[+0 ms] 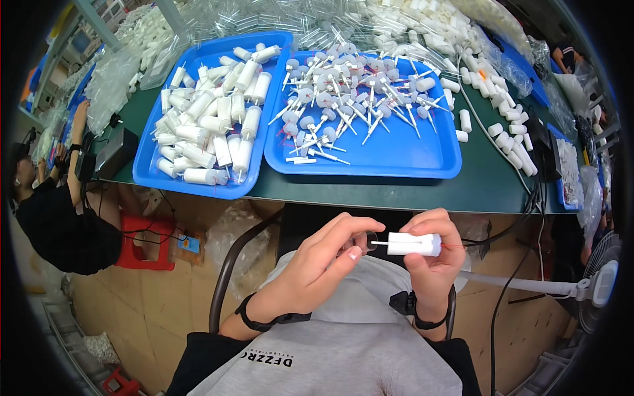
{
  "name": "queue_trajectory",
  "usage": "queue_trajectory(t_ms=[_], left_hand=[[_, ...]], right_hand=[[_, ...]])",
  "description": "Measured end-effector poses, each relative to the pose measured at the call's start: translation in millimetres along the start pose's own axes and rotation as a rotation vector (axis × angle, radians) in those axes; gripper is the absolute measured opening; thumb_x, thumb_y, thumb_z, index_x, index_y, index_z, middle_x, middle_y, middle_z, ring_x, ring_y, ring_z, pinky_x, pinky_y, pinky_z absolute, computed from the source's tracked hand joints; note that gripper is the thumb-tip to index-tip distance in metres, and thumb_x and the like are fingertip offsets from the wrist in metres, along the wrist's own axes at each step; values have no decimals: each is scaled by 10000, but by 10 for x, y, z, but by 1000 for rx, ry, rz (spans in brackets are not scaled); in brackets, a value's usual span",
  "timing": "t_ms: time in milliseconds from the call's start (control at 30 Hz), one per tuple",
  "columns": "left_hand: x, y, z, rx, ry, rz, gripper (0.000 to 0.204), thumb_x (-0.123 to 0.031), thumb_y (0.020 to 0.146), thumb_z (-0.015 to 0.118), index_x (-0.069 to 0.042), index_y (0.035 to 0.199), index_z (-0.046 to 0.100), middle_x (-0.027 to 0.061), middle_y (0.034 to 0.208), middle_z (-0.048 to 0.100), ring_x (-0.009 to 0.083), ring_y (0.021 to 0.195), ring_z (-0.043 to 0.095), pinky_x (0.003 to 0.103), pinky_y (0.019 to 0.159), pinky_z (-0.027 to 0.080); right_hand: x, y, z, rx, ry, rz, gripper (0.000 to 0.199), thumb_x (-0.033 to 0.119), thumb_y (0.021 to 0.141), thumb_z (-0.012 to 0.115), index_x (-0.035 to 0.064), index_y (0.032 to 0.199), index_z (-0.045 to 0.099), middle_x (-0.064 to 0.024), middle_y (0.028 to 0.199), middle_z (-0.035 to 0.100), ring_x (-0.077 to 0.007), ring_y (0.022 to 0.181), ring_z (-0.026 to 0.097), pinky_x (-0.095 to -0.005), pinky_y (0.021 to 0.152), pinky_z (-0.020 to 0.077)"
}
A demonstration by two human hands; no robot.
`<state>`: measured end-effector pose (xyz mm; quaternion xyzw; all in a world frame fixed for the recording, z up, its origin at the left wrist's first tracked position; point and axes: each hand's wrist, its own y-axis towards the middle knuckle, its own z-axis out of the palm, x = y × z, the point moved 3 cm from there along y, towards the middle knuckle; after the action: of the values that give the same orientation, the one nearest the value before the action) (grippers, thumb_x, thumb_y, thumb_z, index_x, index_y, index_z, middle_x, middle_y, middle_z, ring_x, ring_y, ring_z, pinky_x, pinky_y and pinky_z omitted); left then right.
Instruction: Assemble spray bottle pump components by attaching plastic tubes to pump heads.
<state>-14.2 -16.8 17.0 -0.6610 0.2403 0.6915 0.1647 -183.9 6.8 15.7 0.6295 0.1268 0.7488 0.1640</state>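
Note:
Above my lap, my right hand (438,261) is closed round a white plastic cylinder (400,244) with a greyish cap and a thin red wire at its right end. A slim white rod (380,243) sticks out of the cylinder's left end. My left hand (317,261) faces it, fingers curled round a clear plastic tube (371,240) whose round rim shows just at the rod's tip. Most of the tube is hidden by the fingers. Whether the rod's tip is inside the rim, I cannot tell.
On the green table (317,193), a left blue tray (142,168) holds several white capped cylinders. A right blue tray (389,155) holds grey discs on white rods. Clear tubes (290,26) and white cylinders (505,135) lie behind. A fan (598,284) stands right; another person (66,218) sits left.

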Motion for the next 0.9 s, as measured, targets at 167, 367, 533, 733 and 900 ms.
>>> queue_trajectory(t_ms=[167,367,533,733,900], left_hand=[[-107,20,25,52,93,1,311,-119,837,505,-3,1126,512,65,876,486,122,733,455,232,673,387],[-80,20,87,-53,270,130,279,-115,790,664,-26,1027,544,69,795,506,157,625,559,269,544,444],[-184,-37,118,-6,671,194,264,-136,771,669,-25,975,546,71,786,518,220,625,586,306,546,469],[-174,32,151,59,564,161,259,-124,778,658,0,963,525,83,768,508,228,616,569,308,541,464],[-105,2,140,193,244,45,179,-83,856,561,9,1000,505,91,796,509,188,661,564,290,593,459]], right_hand=[[99,71,68,208,-217,-59,332,-52,694,697,14,998,580,-104,976,555,-186,870,572,-275,712,472],[170,147,37,325,-335,-128,310,-6,657,750,9,937,615,-92,889,602,-195,805,597,-275,656,487],[156,120,16,365,-313,-30,265,-4,657,750,15,898,641,-89,865,606,-190,786,592,-278,648,479],[-2,-26,0,217,-130,99,240,20,674,747,37,900,670,-68,957,513,-147,824,522,-260,708,434],[-73,34,-17,359,35,165,232,53,691,740,49,917,684,-77,1017,452,-151,887,482,-273,770,416]])
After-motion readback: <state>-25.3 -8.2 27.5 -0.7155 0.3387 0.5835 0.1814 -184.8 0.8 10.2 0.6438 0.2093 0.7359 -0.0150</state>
